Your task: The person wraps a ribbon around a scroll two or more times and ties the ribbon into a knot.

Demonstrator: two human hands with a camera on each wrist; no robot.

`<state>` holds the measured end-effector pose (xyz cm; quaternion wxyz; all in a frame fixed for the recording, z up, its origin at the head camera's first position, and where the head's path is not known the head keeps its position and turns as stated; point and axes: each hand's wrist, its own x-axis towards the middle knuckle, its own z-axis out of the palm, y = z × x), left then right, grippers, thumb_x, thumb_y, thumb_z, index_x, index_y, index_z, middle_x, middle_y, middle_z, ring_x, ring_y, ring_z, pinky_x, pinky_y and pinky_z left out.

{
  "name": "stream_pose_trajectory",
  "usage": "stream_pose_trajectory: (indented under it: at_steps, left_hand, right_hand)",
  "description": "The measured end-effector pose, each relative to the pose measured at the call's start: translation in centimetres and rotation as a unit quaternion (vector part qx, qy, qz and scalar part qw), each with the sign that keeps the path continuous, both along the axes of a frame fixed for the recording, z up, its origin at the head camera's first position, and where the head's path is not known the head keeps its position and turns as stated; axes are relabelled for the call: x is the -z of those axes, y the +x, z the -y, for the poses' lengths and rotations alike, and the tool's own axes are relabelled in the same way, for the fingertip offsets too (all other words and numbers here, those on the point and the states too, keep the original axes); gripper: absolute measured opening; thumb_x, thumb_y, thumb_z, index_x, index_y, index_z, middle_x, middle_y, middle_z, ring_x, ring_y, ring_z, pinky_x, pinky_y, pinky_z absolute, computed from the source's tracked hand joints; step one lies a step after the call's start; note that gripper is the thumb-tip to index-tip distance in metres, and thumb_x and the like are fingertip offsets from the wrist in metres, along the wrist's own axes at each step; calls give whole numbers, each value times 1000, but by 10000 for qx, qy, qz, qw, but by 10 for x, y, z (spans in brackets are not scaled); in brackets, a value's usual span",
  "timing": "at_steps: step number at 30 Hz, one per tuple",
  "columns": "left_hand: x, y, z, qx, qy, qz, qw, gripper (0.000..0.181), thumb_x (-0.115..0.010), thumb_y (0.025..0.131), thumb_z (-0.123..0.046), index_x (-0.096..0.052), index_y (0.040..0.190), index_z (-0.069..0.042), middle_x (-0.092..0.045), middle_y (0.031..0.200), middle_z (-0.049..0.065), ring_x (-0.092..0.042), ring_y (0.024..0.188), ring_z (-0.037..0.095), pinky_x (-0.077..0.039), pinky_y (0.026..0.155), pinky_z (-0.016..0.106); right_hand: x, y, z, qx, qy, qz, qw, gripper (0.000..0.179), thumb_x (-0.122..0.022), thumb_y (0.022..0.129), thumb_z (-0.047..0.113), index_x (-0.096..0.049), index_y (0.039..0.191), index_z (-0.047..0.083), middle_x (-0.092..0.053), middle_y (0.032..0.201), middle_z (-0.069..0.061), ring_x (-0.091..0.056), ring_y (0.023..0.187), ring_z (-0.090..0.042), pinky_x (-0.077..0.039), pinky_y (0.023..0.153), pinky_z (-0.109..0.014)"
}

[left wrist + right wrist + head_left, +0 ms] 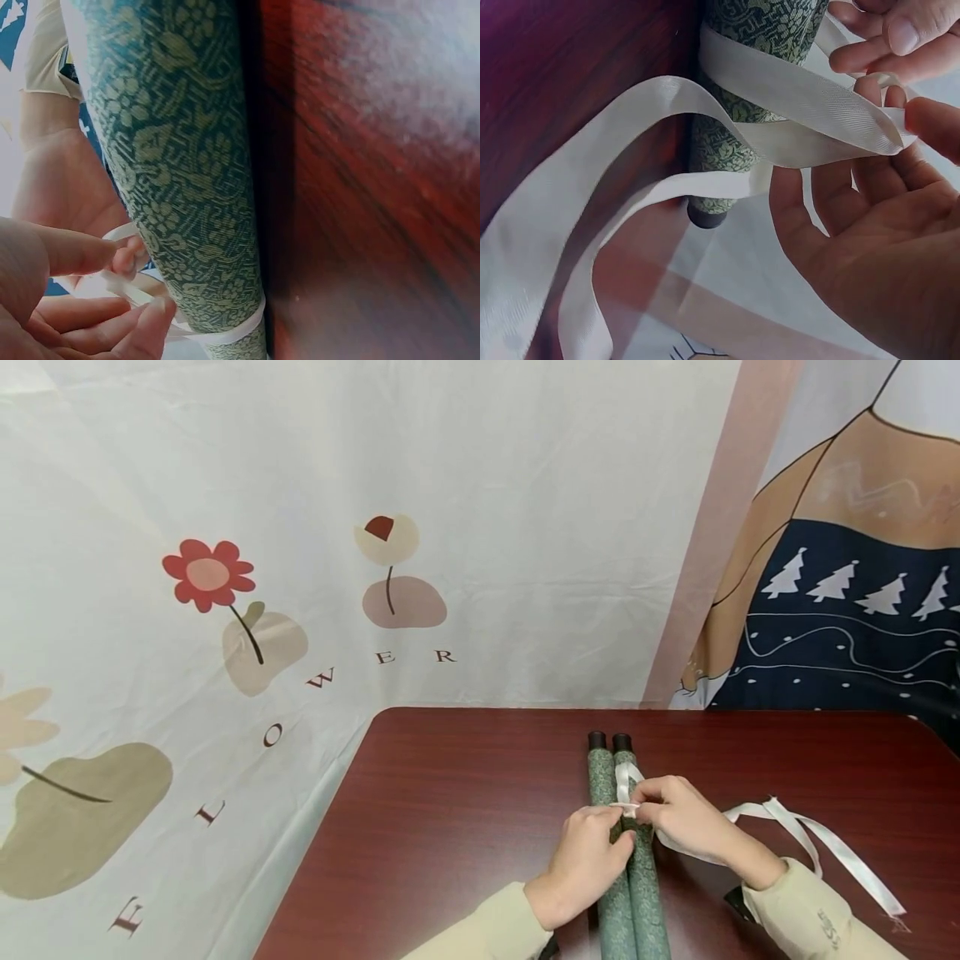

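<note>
A scroll rolled from both ends into two green patterned rolls with black end knobs lies lengthwise on the table. A white ribbon wraps round it near the far end. My left hand lies over the rolls, its fingertips holding the ribbon near the wrap. From the right side, my right hand pinches the ribbon between thumb and fingers, with a loop standing out from the roll in the right wrist view. Overlapping fingers partly hide where the ribbon strands cross.
Loose ribbon tails trail to the right across the dark red wooden table. Behind the table hangs a pale curtain printed with flowers and letters. A printed figure in dark blue covers its right side.
</note>
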<state>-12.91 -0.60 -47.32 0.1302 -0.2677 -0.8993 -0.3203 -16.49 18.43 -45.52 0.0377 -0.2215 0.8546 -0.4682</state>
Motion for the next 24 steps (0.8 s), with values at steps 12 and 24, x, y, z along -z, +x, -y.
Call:
stream_pose_trajectory:
  at_steps: [12,24]
  left_hand:
    - [3,-11,-1,-86,-12,-25,10000,10,-78,96,-23,-84,102,-17,-79,92,-6,-66,80,2,-49,71,13]
    - [3,-13,-4,-76,74,-355,9993,14,-75,93,-8,-85,101,-13,-80,95,-4,-70,88,2,-52,79,14]
  right_hand:
    - [2,-1,-1,-335,-645,633,9953,15,-63,89,-1,-69,78,7,-51,64,1,-37,53,-2,-36,49,-23]
    - [2,-4,-4,-414,-676,570,9952,13,-63,88,-2,-71,81,5,-54,67,1,-45,58,-4,-40,52,-25]
